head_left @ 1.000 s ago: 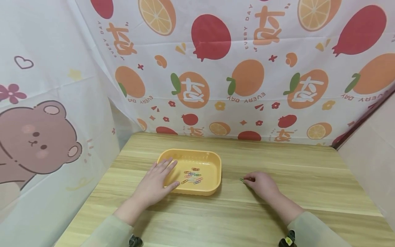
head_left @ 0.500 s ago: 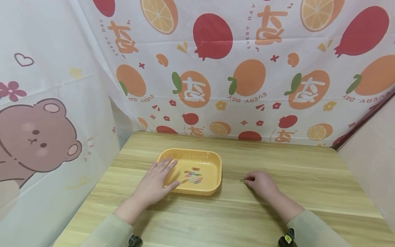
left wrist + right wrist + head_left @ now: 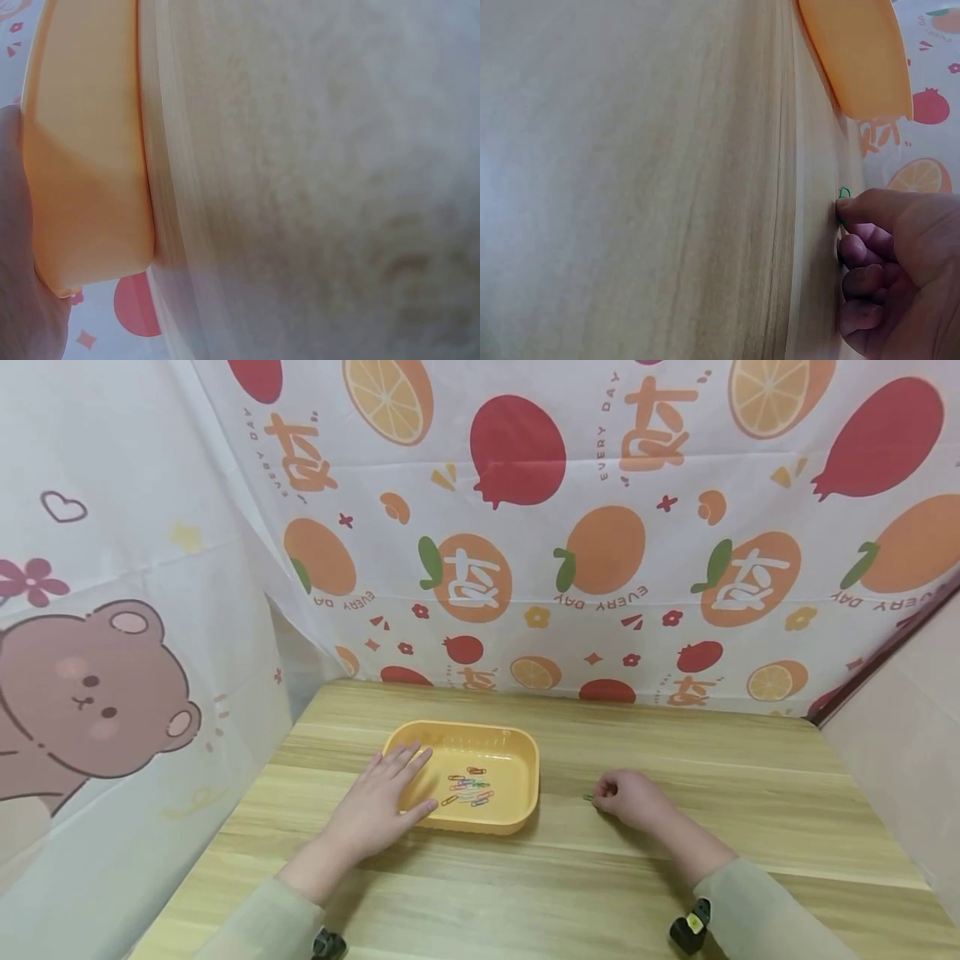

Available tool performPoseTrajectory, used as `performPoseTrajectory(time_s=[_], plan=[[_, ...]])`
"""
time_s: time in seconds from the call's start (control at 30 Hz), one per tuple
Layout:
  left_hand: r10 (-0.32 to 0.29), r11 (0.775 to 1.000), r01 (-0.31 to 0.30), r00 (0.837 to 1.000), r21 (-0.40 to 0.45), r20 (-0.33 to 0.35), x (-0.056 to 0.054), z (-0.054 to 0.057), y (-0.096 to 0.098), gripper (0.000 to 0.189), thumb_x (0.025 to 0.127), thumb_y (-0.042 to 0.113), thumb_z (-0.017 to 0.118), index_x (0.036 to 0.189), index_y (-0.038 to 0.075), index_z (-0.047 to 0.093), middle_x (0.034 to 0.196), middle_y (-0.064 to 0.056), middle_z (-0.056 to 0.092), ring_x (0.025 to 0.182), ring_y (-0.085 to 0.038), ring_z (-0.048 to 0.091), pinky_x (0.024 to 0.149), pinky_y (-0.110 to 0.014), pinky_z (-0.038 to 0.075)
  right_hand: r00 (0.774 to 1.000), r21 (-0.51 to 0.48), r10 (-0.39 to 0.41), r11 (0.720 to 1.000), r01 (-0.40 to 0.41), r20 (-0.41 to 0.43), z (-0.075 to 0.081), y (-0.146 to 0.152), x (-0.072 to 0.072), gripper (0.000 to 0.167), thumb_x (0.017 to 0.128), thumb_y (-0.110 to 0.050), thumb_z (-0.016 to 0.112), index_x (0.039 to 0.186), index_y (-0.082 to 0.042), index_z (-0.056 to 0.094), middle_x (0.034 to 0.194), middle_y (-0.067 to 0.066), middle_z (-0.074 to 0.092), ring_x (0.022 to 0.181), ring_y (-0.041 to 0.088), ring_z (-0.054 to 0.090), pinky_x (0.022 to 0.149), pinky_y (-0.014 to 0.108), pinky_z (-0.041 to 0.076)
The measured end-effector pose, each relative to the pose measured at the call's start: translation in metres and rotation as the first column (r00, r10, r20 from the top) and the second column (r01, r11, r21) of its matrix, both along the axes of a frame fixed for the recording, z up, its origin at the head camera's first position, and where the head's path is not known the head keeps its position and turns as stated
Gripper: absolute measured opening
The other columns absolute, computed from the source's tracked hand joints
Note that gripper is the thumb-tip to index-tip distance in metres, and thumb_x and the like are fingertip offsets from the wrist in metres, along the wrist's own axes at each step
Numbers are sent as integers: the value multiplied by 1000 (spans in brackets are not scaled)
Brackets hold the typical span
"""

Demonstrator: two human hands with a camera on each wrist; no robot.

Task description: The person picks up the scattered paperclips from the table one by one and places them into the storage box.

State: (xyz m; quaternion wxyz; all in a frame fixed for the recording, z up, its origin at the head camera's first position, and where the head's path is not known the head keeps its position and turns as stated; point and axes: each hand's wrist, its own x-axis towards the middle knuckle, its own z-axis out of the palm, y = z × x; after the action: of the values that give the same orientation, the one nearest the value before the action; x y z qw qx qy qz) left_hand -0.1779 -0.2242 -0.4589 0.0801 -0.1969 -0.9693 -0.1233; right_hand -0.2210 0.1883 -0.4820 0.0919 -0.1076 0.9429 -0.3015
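A yellow tray (image 3: 528,777) stands on the table with several coloured paper clips (image 3: 472,787) in a loose cluster on its floor. My left hand (image 3: 381,797) lies over the tray's left front corner, fingers spread and straight, the thumb along the near rim. To the right of the tray, my right hand (image 3: 633,800) pinches a green paper clip (image 3: 588,797) at the table surface. Part of that green paper clip (image 3: 845,193) sticks out past the thumb in the right wrist view; the rest is hidden. The other right fingers are curled in.
The wood-grain table (image 3: 570,893) reaches back to a fruit-print cloth (image 3: 525,568). A bear-print cloth (image 3: 225,635) hangs on the left, and a pale panel (image 3: 900,760) borders the right side.
The right hand's fingers have shifted slightly, so a rounder gap shows between thumb and forefinger, and its wrist has moved a little left. The left hand, tray and clips stay put.
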Motion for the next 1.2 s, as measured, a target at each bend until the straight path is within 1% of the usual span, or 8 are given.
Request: performPoseTrajectory(time_s=[0.27,0.43,0.6,0.67,0.77,0.9,1.07,1.2], plan=[[-1,1000,1,1000,5,5,0,-2,1,78,93,60,57,157,21,32,162,-6,27,149,-29,21,122,-51,9,1000,-13,-1,1000,1,-8,-5,1,2,14,90,-14,71,78,-15,65,71,-4,56,67,12,50,62,29,43],[-1,1000,1,1000,3,2,0,-2,1,79,93,59,58,157,20,32,162,-6,27,149,-30,22,122,-51,9,999,-16,-24,1000,24,-48,-7,0,7,8,90,-14,72,82,-16,71,73,-6,58,69,11,51,64,29,45],[1,1000,-1,1000,8,-1,0,-3,0,79,93,58,59,157,20,32,162,-6,27,149,-31,22,122,-52,9,995,23,-15,1000,18,-102,-9,1,10,4,90,-17,74,87,-18,77,83,-7,68,77,9,58,73,34,52],[2,1000,-2,1000,9,-3,0,-3,-1,79,93,58,60,157,20,32,162,-7,27,149,-31,22,122,-52,9,993,34,-17,999,21,-113,-10,1,11,4,90,-18,74,89,-18,78,88,-6,70,82,10,62,78,37,54],[1,1000,-1,1000,6,-3,-1,-3,-1,80,93,59,59,157,20,31,162,-6,26,149,-30,22,122,-51,9,993,32,-23,999,27,-118,-11,2,12,5,90,-18,74,90,-19,79,92,-4,72,88,13,65,82,41,55],[-2,1000,2,1000,5,-5,-2,-3,0,80,93,60,58,157,20,31,162,-6,26,149,-30,22,122,-51,9,991,23,-28,999,31,-128,-12,4,13,5,89,-18,74,91,-20,79,94,-4,73,92,16,67,84,42,55],[-3,1000,3,1000,11,-15,-2,-3,0,80,92,58,60,156,19,33,162,-8,28,149,-32,23,121,-54,11,989,34,-26,999,31,-149,-12,4,14,7,89,-20,75,93,-22,80,96,-4,74,96,18,68,85,42,56],[2,1000,-2,1000,13,-8,-2,-4,0,80,92,58,61,156,20,32,162,-7,28,149,-31,22,122,-53,10,989,26,-29,999,33,-147,-12,4,15,7,89,-20,75,94,-22,80,97,-4,74,97,19,68,86,43,56]])
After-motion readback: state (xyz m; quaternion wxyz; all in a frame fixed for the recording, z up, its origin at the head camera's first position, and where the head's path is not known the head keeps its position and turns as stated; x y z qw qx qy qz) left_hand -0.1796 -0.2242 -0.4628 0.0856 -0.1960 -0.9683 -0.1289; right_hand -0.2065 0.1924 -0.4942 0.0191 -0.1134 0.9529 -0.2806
